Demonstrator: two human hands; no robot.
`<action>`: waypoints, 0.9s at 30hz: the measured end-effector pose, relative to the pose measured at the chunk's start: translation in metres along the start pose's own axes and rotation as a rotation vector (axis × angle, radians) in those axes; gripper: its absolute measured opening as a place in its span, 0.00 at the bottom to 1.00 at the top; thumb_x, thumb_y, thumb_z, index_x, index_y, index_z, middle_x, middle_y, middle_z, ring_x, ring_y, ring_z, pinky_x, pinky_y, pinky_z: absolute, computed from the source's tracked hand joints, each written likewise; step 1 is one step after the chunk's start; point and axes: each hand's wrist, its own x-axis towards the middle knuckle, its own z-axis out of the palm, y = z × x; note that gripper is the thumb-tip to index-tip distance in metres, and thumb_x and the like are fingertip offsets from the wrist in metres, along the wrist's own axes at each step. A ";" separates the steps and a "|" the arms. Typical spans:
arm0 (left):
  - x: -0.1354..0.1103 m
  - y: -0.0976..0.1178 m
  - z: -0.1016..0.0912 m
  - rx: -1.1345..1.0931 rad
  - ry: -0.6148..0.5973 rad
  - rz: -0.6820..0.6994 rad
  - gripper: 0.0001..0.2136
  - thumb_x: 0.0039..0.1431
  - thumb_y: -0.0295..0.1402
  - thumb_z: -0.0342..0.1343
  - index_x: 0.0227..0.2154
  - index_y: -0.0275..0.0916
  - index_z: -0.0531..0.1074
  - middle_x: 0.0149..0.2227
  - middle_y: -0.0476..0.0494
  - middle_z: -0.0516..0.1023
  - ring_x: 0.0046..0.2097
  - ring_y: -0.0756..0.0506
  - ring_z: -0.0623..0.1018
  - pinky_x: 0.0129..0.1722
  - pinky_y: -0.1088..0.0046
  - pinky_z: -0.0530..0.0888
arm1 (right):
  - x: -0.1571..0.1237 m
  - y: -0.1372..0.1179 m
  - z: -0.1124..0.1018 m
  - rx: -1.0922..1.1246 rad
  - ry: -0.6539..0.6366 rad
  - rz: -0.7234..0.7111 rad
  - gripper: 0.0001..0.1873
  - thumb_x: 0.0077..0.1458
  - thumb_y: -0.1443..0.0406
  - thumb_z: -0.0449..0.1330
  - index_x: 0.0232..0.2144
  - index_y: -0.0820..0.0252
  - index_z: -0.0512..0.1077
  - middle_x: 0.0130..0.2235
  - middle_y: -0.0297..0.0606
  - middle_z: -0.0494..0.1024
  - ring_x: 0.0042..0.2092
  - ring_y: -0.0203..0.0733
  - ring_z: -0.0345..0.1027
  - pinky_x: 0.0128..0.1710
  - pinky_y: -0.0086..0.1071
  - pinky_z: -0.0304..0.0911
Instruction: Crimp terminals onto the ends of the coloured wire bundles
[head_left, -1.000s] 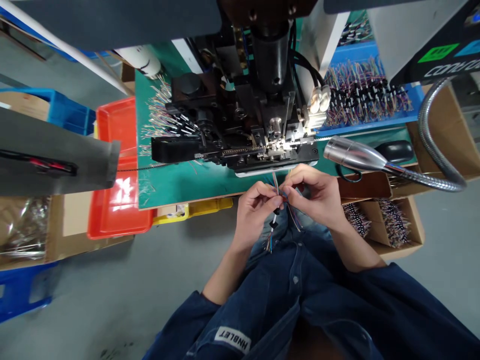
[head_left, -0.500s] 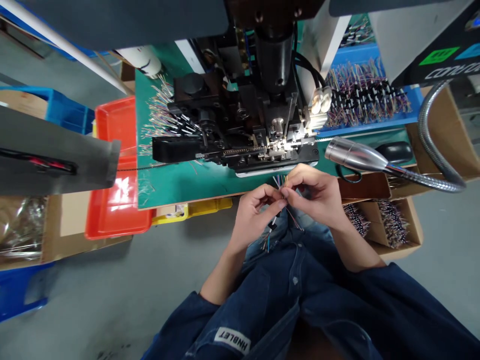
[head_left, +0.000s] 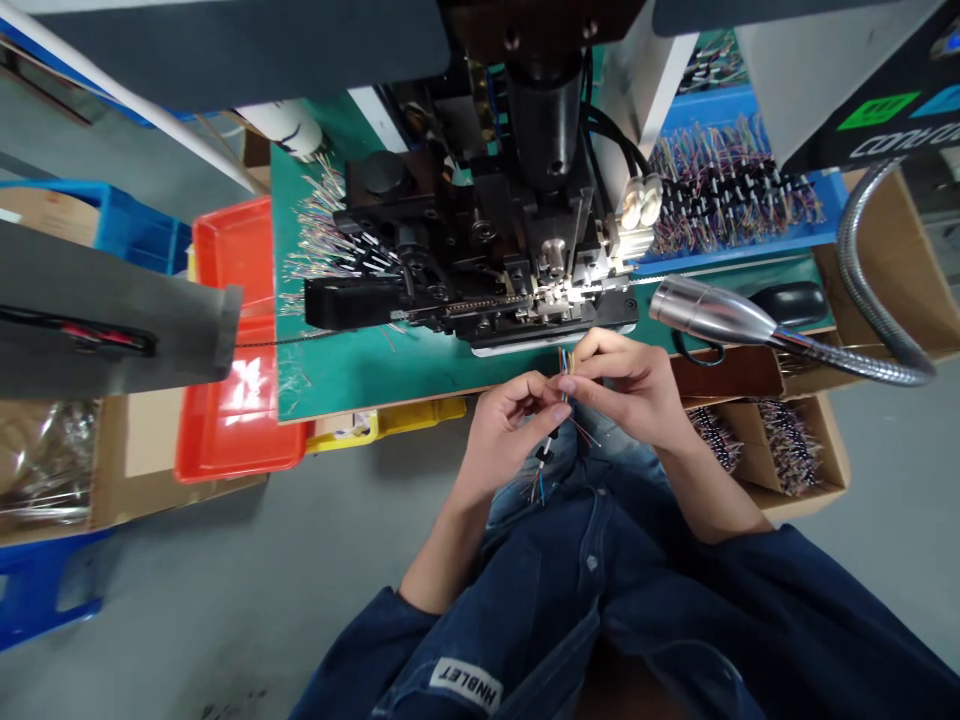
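A short wire harness [head_left: 545,455], with a black sleeve and thin coloured strands fanning out at its ends, is held between my two hands in front of the machine. My left hand [head_left: 511,420] pinches it between thumb and fingers, and its lower end hangs below that hand. My right hand [head_left: 622,385] is closed on the loose strands at the upper end, the fingertips of both hands nearly touching. Just beyond the fingers stands the black crimping machine [head_left: 480,235], its lit working point [head_left: 559,292] apart from the strands.
Bundled harnesses fill a blue tray [head_left: 829,215] at the back right; more lie left of the machine on the green mat [head_left: 360,375]. A lamp [head_left: 712,310] on a bendy neck juts in at right. Red trays [head_left: 232,420] stand left, a divided cardboard box [head_left: 832,450] lower right.
My hands stay at nearly the same spot. The upper strands, blue among them, now stand closer together and more upright between my fingertips, and the hanging end has shifted slightly.
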 end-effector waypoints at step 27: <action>0.016 -0.002 0.015 0.010 0.308 0.274 0.12 0.68 0.42 0.75 0.35 0.42 0.82 0.39 0.45 0.88 0.42 0.44 0.86 0.44 0.68 0.84 | 0.014 -0.005 0.018 -0.019 0.140 0.035 0.11 0.71 0.59 0.72 0.37 0.57 0.91 0.30 0.36 0.84 0.29 0.36 0.71 0.30 0.32 0.65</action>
